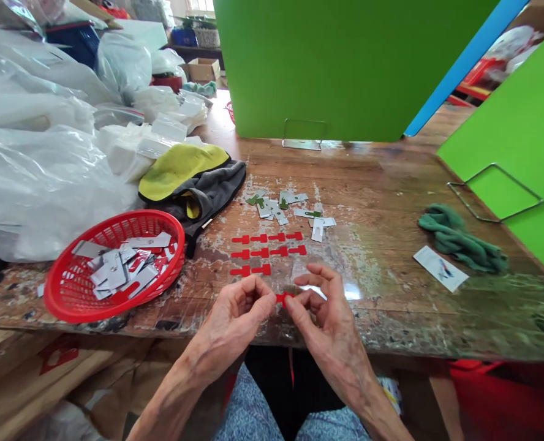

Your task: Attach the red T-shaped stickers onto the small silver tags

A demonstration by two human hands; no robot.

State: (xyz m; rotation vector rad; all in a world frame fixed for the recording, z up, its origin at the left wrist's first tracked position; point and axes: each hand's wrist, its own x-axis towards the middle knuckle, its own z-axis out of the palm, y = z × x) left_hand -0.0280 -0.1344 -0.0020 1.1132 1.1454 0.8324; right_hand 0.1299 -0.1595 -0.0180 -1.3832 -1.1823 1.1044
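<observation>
Between my two hands, near the table's front edge, is a small red tag (281,298). My left hand (235,321) pinches its left end between thumb and forefinger. My right hand (324,315) pinches the other end, its remaining fingers raised and curled. Just beyond them, flat red tags (260,252) of a stepped key-like shape lie in three rows. Farther back is a loose scatter of grey-white tags (267,208), some with green pieces (283,202). To the left, a red plastic basket (54,288) holds many grey-white and red tags (116,269).
Behind the basket are a yellow-and-grey cloth item (184,171) and piled clear plastic bags (37,190). Green boards (345,67) with wire stands (304,146) rise at the back and right. A dark green cloth (460,239) and a printed card (440,268) lie at right.
</observation>
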